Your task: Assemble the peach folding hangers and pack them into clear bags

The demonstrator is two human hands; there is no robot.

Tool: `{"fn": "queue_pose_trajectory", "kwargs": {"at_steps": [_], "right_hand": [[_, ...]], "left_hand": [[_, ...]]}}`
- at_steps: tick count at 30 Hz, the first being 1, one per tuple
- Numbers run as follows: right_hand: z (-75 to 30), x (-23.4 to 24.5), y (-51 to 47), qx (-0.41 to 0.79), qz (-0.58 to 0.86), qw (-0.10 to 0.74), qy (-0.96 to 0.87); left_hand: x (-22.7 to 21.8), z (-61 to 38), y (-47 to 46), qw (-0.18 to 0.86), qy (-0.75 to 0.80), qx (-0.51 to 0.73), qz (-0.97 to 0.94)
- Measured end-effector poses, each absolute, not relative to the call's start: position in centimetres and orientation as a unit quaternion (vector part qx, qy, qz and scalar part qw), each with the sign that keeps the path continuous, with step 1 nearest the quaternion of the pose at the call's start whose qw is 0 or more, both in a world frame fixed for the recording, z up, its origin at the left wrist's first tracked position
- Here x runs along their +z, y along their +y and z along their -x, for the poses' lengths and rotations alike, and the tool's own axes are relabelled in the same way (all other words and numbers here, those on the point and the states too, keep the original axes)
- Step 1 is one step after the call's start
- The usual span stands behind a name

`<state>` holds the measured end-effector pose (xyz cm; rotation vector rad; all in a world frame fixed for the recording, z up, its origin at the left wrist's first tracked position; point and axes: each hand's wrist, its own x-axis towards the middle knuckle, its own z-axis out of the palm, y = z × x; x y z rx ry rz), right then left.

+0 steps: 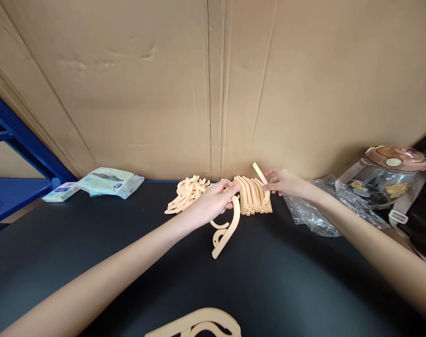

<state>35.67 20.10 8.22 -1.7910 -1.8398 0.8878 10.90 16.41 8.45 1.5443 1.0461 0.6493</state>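
Observation:
My left hand (213, 201) is closed on a curved peach-coloured plastic piece (229, 231) that hangs down to the black tabletop. My right hand (285, 182) pinches another such piece (260, 174) that sticks up from a neat row of the same pieces (251, 196) standing on edge. Behind my left hand a loose heap of these pieces (185, 193) lies against the cardboard wall.
A cardboard sheet (213, 84) closes the back of the black table (93, 234). Wet-wipe packs (109, 181) lie at the back left by a blue rack (19, 140). A crumpled clear bag (314, 206) and a drinking jug (388, 175) sit right. More peach pieces (199, 323) lie at the near edge.

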Motion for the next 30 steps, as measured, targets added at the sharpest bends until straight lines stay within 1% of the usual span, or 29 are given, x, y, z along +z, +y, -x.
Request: {"fn": "queue_pose_trajectory", "kwargs": {"at_steps": [6, 17, 24, 30], "right_hand": [[-35.1, 7.5, 20.0, 0.296, 0.65, 0.181, -0.676], [-34.4, 6.1, 19.8, 0.149, 0.644, 0.149, -0.735], [-34.6, 6.5, 19.8, 0.079, 0.635, 0.149, -0.754], [-34.6, 6.4, 19.7, 0.091, 0.618, 0.139, -0.768]], "left_hand": [[9.2, -11.1, 16.2, 0.558, 0.446, 0.269, -0.646], [9.5, -11.1, 15.9, 0.557, 0.436, 0.266, -0.655], [9.3, -10.9, 16.0, 0.551, 0.429, 0.271, -0.663], [9.4, -11.0, 15.9, 0.55, 0.426, 0.266, -0.667]]}}
